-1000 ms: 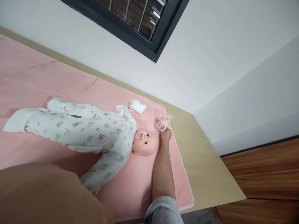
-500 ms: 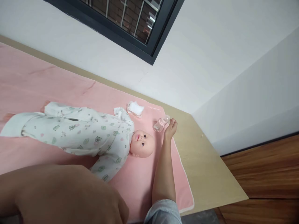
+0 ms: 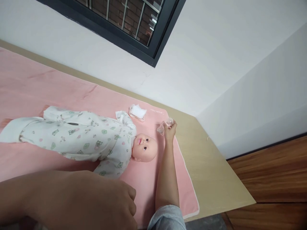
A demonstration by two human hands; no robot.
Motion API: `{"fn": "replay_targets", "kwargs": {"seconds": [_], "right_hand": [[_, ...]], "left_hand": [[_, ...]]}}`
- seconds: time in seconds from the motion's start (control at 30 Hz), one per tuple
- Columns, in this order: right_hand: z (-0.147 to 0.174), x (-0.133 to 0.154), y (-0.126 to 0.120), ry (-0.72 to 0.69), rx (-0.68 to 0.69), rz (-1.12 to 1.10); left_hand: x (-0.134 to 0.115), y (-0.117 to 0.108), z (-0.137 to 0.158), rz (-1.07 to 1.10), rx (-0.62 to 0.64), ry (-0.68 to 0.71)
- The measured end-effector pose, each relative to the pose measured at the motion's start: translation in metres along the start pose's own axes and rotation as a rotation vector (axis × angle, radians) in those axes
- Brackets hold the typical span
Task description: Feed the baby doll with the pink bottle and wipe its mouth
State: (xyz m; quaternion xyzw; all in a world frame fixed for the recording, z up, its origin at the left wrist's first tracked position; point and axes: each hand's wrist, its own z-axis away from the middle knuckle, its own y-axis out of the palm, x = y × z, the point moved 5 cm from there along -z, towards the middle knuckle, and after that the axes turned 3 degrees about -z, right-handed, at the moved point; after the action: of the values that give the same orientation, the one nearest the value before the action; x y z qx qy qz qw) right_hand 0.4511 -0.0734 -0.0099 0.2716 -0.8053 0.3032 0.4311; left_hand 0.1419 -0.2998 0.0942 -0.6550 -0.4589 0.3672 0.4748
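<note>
A baby doll (image 3: 83,134) in white patterned clothes lies on its back, its head toward the right. My right hand (image 3: 170,129) has its thumb and fingers around a small clear baby bottle (image 3: 160,128), which lies on the pink mat beyond the doll's head. Close to the camera at the lower left, my left hand (image 3: 96,201) shows its back and bent knuckles. Its fingers are curled, and their undersides are hidden. It covers part of the view near the doll's sleeve.
Under the doll spreads a pink mat (image 3: 144,191) on a pale wooden table (image 3: 203,169). A small white packet (image 3: 137,112) lies beside the doll's arm. White walls and a dark window frame (image 3: 153,57) stand behind; brown wood panelling (image 3: 275,172) is at the right.
My right hand has shifted slightly left and closed around the baby bottle, having been beside it. My left hand has moved a little right, showing more of its knuckles.
</note>
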Motion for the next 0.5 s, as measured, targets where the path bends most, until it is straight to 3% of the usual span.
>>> {"fn": "replay_targets", "kwargs": {"seconds": [0.2,0.37,0.5], "right_hand": [[0.0,0.0,0.001,-0.008,0.011,0.017],[0.001,0.005,0.0,0.01,0.013,0.046],[0.005,0.017,-0.003,0.028,-0.011,0.071]], "left_hand": [[-0.002,0.015,0.005,-0.045,0.065,0.031],[-0.001,0.012,0.008,-0.066,-0.068,0.013],[0.001,0.014,0.012,-0.137,-0.085,-0.063]]}}
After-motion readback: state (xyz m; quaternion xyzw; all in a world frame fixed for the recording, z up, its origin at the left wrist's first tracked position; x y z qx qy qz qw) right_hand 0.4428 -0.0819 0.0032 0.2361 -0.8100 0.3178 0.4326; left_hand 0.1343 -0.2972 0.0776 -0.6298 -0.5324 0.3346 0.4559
